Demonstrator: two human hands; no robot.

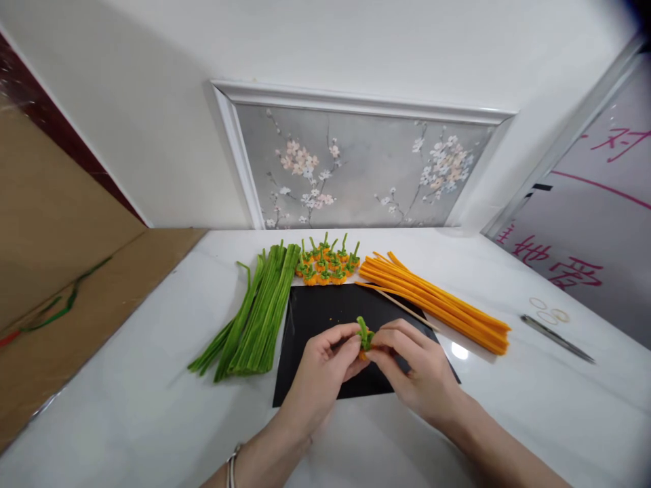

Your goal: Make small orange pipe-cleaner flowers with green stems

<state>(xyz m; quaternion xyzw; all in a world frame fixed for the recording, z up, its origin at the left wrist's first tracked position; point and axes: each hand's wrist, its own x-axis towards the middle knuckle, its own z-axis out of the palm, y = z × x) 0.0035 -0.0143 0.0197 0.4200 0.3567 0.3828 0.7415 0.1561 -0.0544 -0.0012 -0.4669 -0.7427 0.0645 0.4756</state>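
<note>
Over the black mat [310, 339], my left hand [325, 362] and my right hand [414, 359] pinch a small orange piece with a green top and upright stem [364, 333] from either side. Fingers cover most of its orange part. Behind the mat stand several finished-looking small orange pieces with green stems [325, 261]. Green fuzzy stems [262, 312] lie in a bundle to the left, and orange fuzzy stems [437, 298] lie to the right. A thin wooden stick [407, 310] rests partly on the mat beside the orange bundle.
Tweezers [557, 337] and several thin rings [546, 310] lie on the white table [513, 407] at the right. A wall with a framed floral panel [366, 169] rises behind. Brown cardboard [76, 305] borders the left edge, and a whiteboard with red writing [600, 196] stands right.
</note>
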